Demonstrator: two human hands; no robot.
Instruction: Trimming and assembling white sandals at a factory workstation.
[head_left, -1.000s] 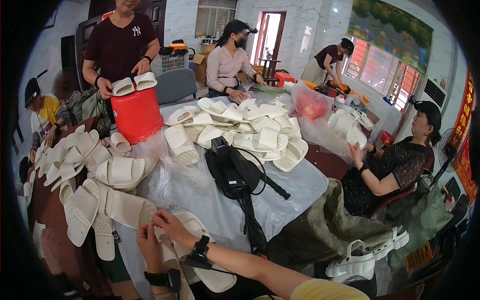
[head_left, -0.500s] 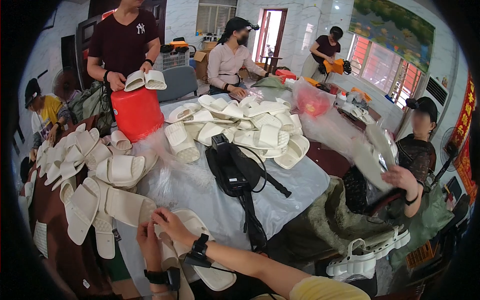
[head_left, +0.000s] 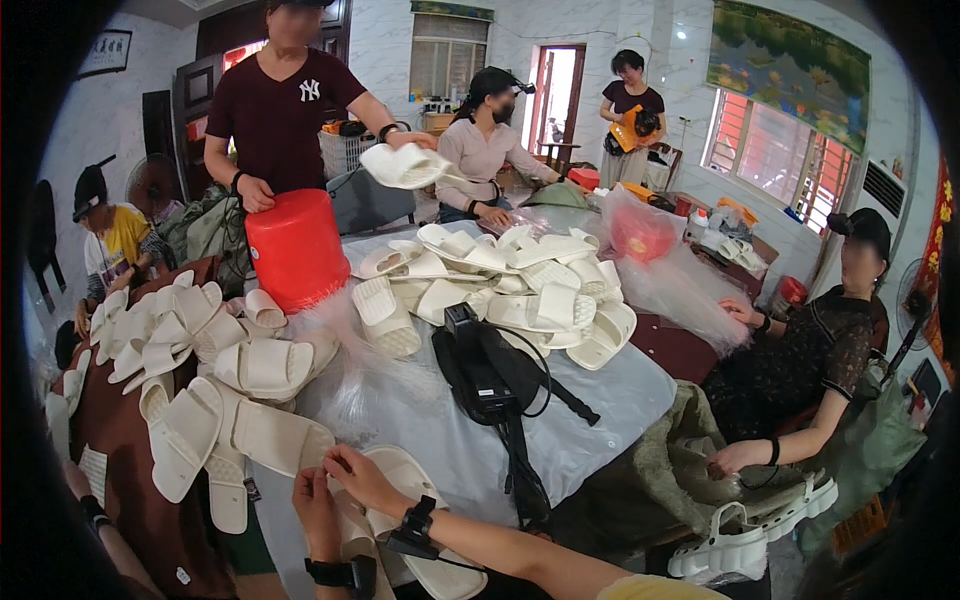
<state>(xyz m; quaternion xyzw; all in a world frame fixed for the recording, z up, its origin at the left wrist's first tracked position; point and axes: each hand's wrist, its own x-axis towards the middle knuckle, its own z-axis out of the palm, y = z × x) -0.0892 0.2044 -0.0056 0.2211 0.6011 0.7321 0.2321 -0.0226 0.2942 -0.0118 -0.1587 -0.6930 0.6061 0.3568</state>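
Observation:
My right hand (head_left: pixel 366 478) comes in over the near side of the table with thumb and fingers pinched together. Close beside it is my left hand (head_left: pixel 316 507), raised with its fingers also pinched. Anything between the fingertips is too small to make out. Beneath and beside my hands lies a pair of cream slides; one slide (head_left: pixel 398 468) shows past my right hand, partly covered by my wrist. Just beyond my fingertips rests another cream slide (head_left: pixel 285 438), lying on its side among several more.
A large heap of slides (head_left: pixel 545 300) covers the table's middle, a black strapped device (head_left: pixel 483 378) before it. A co-worker at back left touches an upturned red bucket (head_left: pixel 297 255) and holds slides (head_left: pixel 405 168). Clear plastic (head_left: pixel 675 285) and white clogs (head_left: pixel 722 545) are at right.
The co-worker at back left has lifted slides off the red bucket toward the heap. The co-worker at right no longer holds the bagged slides and reaches into a sack. My hands stay pinched.

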